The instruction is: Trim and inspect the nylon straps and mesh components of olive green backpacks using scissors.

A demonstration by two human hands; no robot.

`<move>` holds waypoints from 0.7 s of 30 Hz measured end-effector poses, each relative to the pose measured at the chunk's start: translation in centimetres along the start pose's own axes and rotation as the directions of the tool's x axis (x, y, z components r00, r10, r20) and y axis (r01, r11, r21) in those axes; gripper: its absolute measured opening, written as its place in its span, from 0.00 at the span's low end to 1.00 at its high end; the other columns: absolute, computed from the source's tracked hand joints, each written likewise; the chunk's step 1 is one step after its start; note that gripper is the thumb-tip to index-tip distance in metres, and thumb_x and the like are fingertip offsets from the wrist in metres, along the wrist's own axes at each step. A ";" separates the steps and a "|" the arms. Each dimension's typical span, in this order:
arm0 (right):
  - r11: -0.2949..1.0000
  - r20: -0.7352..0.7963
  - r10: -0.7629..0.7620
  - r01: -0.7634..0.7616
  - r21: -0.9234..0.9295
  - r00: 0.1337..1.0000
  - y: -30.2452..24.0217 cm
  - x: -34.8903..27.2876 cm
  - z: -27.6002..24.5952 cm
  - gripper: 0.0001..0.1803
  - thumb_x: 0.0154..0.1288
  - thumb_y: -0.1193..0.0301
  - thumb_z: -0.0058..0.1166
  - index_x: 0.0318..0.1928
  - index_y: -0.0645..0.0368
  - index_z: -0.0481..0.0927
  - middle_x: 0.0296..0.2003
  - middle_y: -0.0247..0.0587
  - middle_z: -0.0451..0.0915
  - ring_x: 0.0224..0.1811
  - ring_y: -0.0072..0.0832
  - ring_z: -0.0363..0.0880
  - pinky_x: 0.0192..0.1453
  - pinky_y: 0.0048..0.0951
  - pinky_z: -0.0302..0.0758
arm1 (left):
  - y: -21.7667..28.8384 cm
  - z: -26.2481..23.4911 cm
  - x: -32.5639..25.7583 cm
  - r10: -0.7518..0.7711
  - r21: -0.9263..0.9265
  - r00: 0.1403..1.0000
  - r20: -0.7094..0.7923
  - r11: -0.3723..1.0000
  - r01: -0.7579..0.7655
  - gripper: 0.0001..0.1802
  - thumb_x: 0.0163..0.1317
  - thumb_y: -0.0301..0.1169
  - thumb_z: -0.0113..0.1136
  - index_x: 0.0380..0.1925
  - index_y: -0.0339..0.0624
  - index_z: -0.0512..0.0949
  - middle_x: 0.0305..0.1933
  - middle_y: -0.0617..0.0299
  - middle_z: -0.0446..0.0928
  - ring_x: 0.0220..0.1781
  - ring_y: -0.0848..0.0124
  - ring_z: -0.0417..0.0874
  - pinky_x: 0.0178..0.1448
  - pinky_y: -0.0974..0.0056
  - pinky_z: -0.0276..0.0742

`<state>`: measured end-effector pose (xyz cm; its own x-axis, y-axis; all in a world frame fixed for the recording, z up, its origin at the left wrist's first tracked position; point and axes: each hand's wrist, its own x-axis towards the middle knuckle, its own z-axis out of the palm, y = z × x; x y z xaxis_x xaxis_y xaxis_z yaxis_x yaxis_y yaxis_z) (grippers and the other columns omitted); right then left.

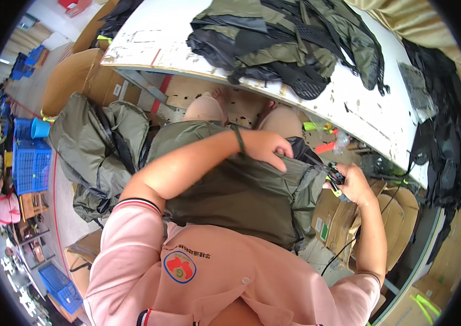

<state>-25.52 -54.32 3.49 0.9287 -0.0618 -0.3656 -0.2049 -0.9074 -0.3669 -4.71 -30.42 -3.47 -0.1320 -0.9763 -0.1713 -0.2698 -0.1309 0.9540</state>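
A large olive-green fabric piece (236, 201) with a shiny, coated look lies across my lap. My left hand (266, 146) rests on its far edge, fingers curled over the cloth and thumb on the near side. Beside the right end of the fabric, my right hand (354, 183) is closed around a small black piece with yellow-green bits (336, 175); its exact kind I cannot make out. The right hand's fingers partly cover that piece. More olive cloth with black trim (100, 152) is bunched at my left.
Ahead stands a white table (149, 41) bearing piled olive and black fabric with mesh straps (295, 43). Black fabric (442, 125) hangs at its right end. Cardboard boxes (393, 217) and a black cable (344, 250) are at my right. Blue crates (32, 163) stand far left.
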 end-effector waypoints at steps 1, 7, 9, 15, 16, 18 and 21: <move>0.993 0.057 0.092 -0.095 0.065 0.994 -0.4 0.4 -0.4 0.27 0.40 0.53 0.73 0.26 0.61 0.74 0.22 0.46 0.77 0.30 0.50 0.71 0.39 0.42 0.70 | -0.4 -1.5 -2.4 0.022 0.136 0.998 -0.061 0.991 -0.013 0.23 0.56 0.43 0.67 0.46 0.38 0.76 0.38 0.59 0.79 0.41 0.72 0.77 0.45 0.65 0.74; 0.985 -0.082 -0.069 0.081 0.153 0.994 -4.9 4.3 -0.1 0.26 0.40 0.54 0.74 0.28 0.59 0.75 0.20 0.41 0.76 0.26 0.43 0.73 0.40 0.40 0.70 | -3.1 -6.5 -16.4 -0.402 0.107 0.876 -0.268 0.891 0.442 0.17 0.54 0.35 0.69 0.39 0.36 0.78 0.38 0.60 0.81 0.39 0.75 0.78 0.45 0.67 0.73; 0.987 -0.077 -0.105 0.114 0.117 0.991 -6.7 6.0 0.6 0.26 0.43 0.50 0.71 0.31 0.57 0.75 0.20 0.38 0.76 0.26 0.40 0.76 0.42 0.38 0.68 | -3.6 -5.9 -18.2 -0.455 0.032 0.844 -0.283 0.875 0.482 0.16 0.54 0.32 0.69 0.40 0.36 0.77 0.38 0.62 0.81 0.39 0.76 0.78 0.45 0.68 0.73; 0.936 -0.053 -0.339 0.330 -0.124 0.939 -11.9 12.1 2.5 0.28 0.44 0.46 0.68 0.33 0.57 0.75 0.27 0.42 0.80 0.34 0.40 0.79 0.46 0.38 0.66 | -3.4 -2.0 -20.8 -0.180 -0.053 0.784 -0.594 0.981 0.185 0.15 0.50 0.29 0.71 0.35 0.38 0.76 0.31 0.61 0.79 0.35 0.75 0.77 0.41 0.67 0.73; 0.930 -0.044 -0.351 0.343 -0.132 0.935 -12.6 12.5 2.4 0.28 0.44 0.46 0.68 0.33 0.57 0.75 0.27 0.42 0.80 0.34 0.40 0.79 0.46 0.38 0.66 | -3.3 -1.7 -21.1 -0.182 -0.060 0.774 -0.607 0.981 0.184 0.15 0.50 0.29 0.71 0.35 0.38 0.76 0.31 0.61 0.79 0.35 0.75 0.77 0.41 0.67 0.73; 0.943 0.039 -0.319 0.321 -0.092 0.947 -14.0 12.8 2.2 0.29 0.44 0.46 0.67 0.34 0.57 0.75 0.27 0.43 0.80 0.35 0.41 0.79 0.47 0.38 0.65 | -2.9 -1.4 -21.4 -0.130 0.016 0.757 -0.641 0.983 0.182 0.16 0.49 0.30 0.71 0.36 0.39 0.76 0.32 0.60 0.79 0.35 0.71 0.78 0.41 0.66 0.73; 0.944 0.097 -0.316 0.323 -0.071 0.944 -15.3 13.4 2.3 0.30 0.45 0.45 0.67 0.34 0.57 0.75 0.28 0.44 0.80 0.35 0.42 0.79 0.47 0.37 0.65 | -2.8 -1.3 -21.6 -0.122 0.043 0.745 -0.656 0.979 0.198 0.16 0.49 0.30 0.71 0.37 0.39 0.77 0.34 0.57 0.79 0.36 0.65 0.80 0.42 0.64 0.73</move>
<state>-10.68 -40.28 2.28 0.9115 0.2683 -0.3119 0.1286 -0.9059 -0.4034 0.13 -9.14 -2.16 0.5599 -0.8244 -0.0830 -0.3309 -0.3144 0.8898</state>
